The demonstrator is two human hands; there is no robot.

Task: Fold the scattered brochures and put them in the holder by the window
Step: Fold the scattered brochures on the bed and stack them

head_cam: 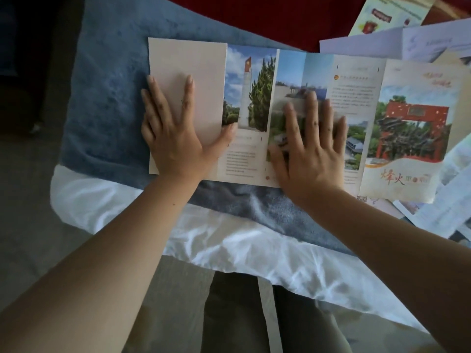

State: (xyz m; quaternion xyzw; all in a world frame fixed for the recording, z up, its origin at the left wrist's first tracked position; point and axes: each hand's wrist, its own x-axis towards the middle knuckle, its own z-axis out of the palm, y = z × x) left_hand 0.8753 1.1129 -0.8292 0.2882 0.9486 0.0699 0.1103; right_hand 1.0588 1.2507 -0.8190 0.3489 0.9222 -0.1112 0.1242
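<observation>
A long multi-panel brochure (248,103) lies spread out on a blue blanket (107,103) at the edge of a bed. Its leftmost panel is plain beige; the others carry photos of a monument, trees and a red gate. My left hand (173,138) lies flat with fingers spread on the beige panel, thumb on the monument panel. My right hand (309,149) presses flat on the middle panels. Neither hand grips anything. The holder is not in view.
Several more loose brochures and papers (418,42) lie scattered at the upper right and right edge (448,207), partly under the open brochure. A white sheet (229,240) hangs at the bed's near edge. A red cover (267,19) lies behind. My legs show below.
</observation>
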